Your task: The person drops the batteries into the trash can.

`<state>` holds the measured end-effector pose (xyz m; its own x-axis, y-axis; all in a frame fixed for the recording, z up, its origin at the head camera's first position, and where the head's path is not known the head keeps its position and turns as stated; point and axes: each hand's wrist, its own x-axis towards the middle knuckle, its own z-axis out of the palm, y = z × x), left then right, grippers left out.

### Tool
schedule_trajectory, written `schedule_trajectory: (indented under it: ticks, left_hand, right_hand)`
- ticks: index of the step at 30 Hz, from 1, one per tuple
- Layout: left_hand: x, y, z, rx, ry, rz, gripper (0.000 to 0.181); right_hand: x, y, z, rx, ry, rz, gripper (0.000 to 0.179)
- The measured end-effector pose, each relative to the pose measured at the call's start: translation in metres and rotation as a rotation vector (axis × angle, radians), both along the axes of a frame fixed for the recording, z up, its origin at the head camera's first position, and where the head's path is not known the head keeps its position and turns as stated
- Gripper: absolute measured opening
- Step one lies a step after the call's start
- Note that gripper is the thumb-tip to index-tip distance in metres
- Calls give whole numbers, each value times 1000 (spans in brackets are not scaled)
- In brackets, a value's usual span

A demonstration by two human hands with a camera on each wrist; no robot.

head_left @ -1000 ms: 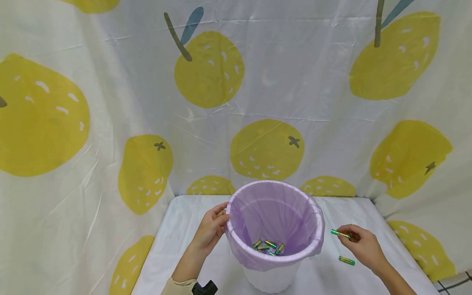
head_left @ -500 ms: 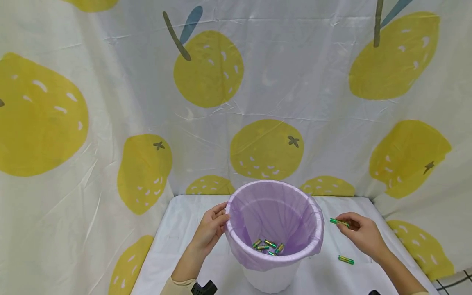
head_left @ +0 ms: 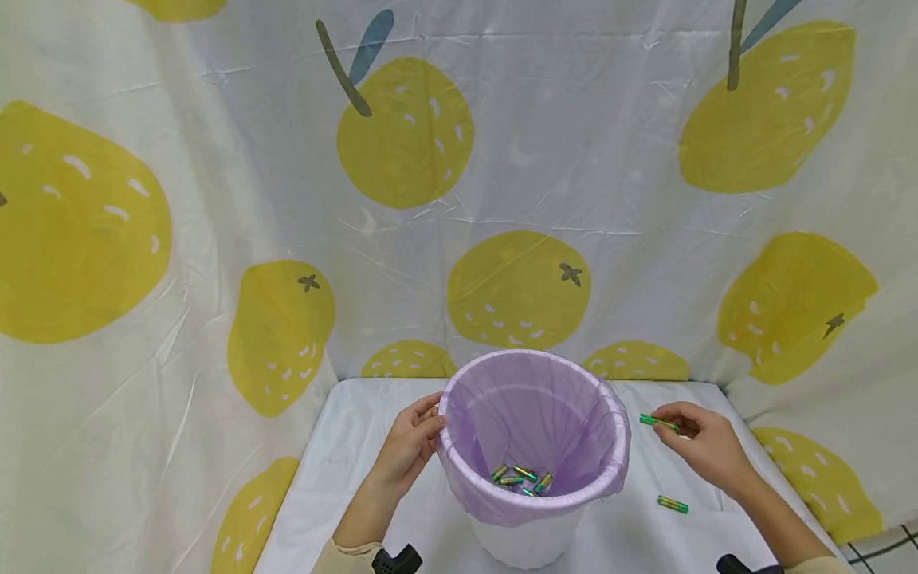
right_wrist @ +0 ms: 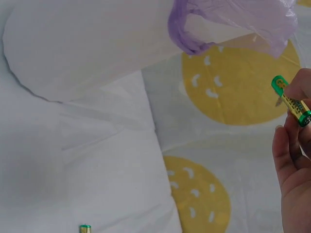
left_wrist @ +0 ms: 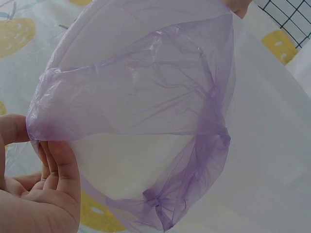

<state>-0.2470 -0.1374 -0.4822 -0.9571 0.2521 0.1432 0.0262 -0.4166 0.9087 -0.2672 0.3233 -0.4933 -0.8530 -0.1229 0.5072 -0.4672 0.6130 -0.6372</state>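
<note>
A white trash bin [head_left: 529, 546] stands on the table, lined with a purple plastic bag [head_left: 608, 470] folded over its rim. My left hand [head_left: 410, 442] grips that rim on the left side, thumb and fingers at the bag's edge [left_wrist: 46, 119]. To the right of the bin, my right hand [head_left: 710, 450] pinches a green-and-gold battery [head_left: 649, 419] by one end, its other end pointing toward the bin. The right wrist view shows the battery [right_wrist: 278, 81] between thumb and fingers. Several similar batteries [head_left: 526, 473] lie on the bag's bottom inside the bin.
Another green-and-gold battery [head_left: 672, 505] lies on the white-covered table [head_left: 631, 550], below the right hand. A curtain [head_left: 402, 271] printed with yellow fruit hangs behind and at both sides. Part of a dark wire grid [head_left: 878, 554] shows at the lower right.
My right hand has risen and shifted slightly left with the battery, away from the one on the table. The left hand and the bin have stayed put.
</note>
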Motion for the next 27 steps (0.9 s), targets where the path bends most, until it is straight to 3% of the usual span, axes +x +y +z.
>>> schedule_trajectory:
  ticks: [27]
  left_hand:
    - [1, 0, 0, 9, -7, 0, 58]
  right_hand:
    - [-6, -2, 20, 1, 92, 48, 22]
